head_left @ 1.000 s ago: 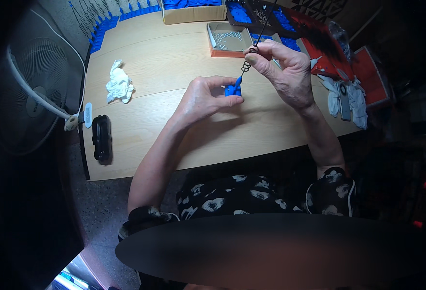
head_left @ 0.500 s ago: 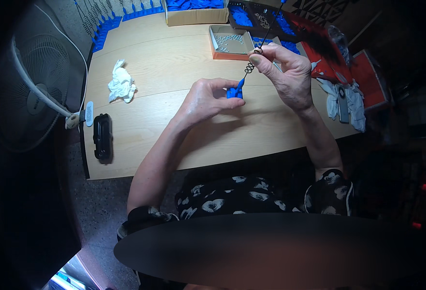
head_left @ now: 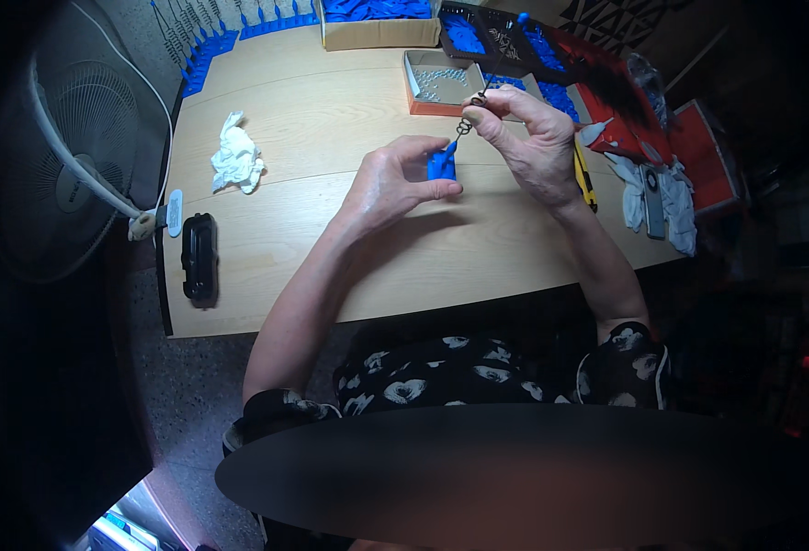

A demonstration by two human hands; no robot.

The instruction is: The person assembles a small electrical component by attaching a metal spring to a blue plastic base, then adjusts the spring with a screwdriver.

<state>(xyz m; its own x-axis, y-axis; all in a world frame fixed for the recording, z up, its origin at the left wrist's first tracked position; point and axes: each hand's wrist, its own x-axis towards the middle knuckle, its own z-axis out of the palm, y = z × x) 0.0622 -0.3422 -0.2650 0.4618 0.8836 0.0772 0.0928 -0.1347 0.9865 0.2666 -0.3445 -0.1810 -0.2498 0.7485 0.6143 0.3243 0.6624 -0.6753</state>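
My left hand [head_left: 381,191] pinches a small blue plastic base [head_left: 441,166] between thumb and fingers, above the middle of the table. From the base's tapered neck rises a dark coiled wire [head_left: 464,128], slanting up and to the right. My right hand [head_left: 540,151] has its thumb and fingertips closed on the upper coils. Past those fingers the wire runs on toward a blue tip [head_left: 523,17]. The right fingertips partly hide the coils.
Small clear pieces lie in a shallow open box [head_left: 423,106]. Behind stand a cardboard box [head_left: 381,35] of blue parts and dark trays [head_left: 492,46]. A yellow-and-black tool [head_left: 585,184] lies by my right wrist. At left are crumpled white cloth [head_left: 237,158], a black case [head_left: 199,262] and a fan [head_left: 78,179].
My right hand has shifted slightly left with the wire, and the blue base looks more upright. The yellow-and-black tool now shows beside my right wrist. The whole view has shifted a little.
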